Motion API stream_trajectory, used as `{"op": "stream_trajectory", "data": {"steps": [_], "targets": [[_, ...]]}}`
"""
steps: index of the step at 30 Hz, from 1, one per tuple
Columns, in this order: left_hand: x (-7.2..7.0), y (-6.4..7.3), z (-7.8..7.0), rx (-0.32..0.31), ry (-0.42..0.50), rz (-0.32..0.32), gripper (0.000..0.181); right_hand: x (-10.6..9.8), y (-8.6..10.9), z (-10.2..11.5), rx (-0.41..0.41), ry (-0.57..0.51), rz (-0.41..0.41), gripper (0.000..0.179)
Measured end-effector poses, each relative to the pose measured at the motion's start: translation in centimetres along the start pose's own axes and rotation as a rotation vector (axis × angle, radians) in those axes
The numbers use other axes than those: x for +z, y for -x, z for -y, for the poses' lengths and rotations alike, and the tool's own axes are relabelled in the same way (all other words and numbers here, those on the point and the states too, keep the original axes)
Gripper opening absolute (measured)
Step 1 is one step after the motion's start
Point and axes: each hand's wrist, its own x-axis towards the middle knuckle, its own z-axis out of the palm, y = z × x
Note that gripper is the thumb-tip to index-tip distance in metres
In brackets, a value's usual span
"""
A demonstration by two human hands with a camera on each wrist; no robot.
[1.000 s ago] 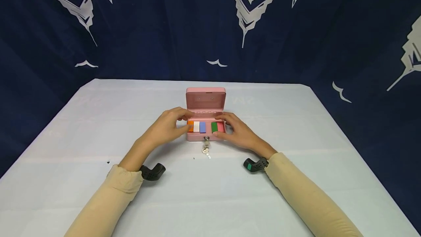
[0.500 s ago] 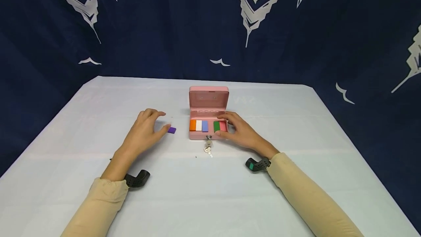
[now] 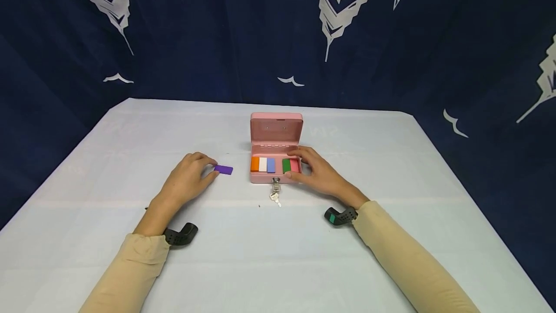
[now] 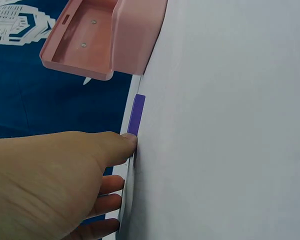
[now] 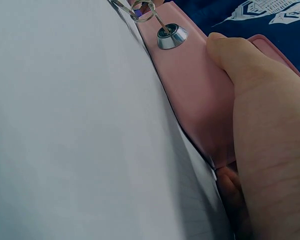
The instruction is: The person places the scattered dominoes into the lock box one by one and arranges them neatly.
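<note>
A small pink cash box [image 3: 276, 177] stands with its lid [image 3: 276, 128] raised, a ring of keys [image 3: 275, 198] hanging from its front lock [image 5: 171, 36]. Inside lie orange [image 3: 255, 164], white [image 3: 262, 164], blue [image 3: 271, 165], green [image 3: 286, 165] and pink [image 3: 295, 165] blocks, with a gap between the blue and green ones. To the box's left, my left hand [image 3: 186, 181] pinches the near end of a flat purple block [image 3: 224, 170] between thumb and forefinger, low over the table. My right hand [image 3: 320, 174] grips the box's right end, its thumb [image 5: 217, 42] at the front rim.
A white cloth covers the table [image 3: 260, 255]. Behind it hangs a dark blue curtain [image 3: 243, 37] with white prints. Each wrist wears a black camera band, one on the left [image 3: 181, 234] and one on the right [image 3: 340, 216].
My left hand has drawn back leftward from over the orange block in the box and come down to the purple block, now between its fingertips. The right hand has stayed on the box.
</note>
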Motion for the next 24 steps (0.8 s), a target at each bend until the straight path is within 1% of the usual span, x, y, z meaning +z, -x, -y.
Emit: {"op": "stream_trajectory", "data": {"steps": [3, 6, 8, 10, 12, 14, 20, 24], "targets": [[0.1, 0.0, 0.0, 0.003, 0.005, -0.013, 0.028, 0.0, -0.1, 0.0, 0.006, 0.0, 0.005, 0.06], [0.5, 0.0, -0.1, 0.014, 0.008, -0.024, 0.035, -0.1, -0.1, 0.0, 0.017, -0.003, 0.008, 0.06], [0.8, -0.1, -0.3, 0.038, 0.002, -0.024, 0.039, -0.1, -0.1, 0.1, 0.025, -0.006, 0.01, 0.061], [1.3, -0.1, -0.6, 0.072, -0.017, -0.01, 0.04, -0.1, 0.0, 0.1, 0.033, -0.005, 0.013, 0.062], [1.7, -0.2, -0.8, 0.108, -0.036, 0.003, 0.039, 0.0, 0.0, 0.1, 0.036, -0.003, 0.014, 0.062], [1.9, -0.2, -1.0, 0.128, -0.039, 0.007, 0.036, 0.0, 0.0, 0.0, 0.037, -0.002, 0.014, 0.062], [1.9, -0.2, -1.3, 0.123, 0.018, -0.016, 0.025, 0.0, 0.0, -0.1, 0.013, 0.004, 0.006, 0.061], [1.9, -0.3, -1.4, 0.137, 0.047, -0.009, 0.018, 0.0, -0.1, -0.1, 0.015, 0.013, 0.007, 0.061]]}}
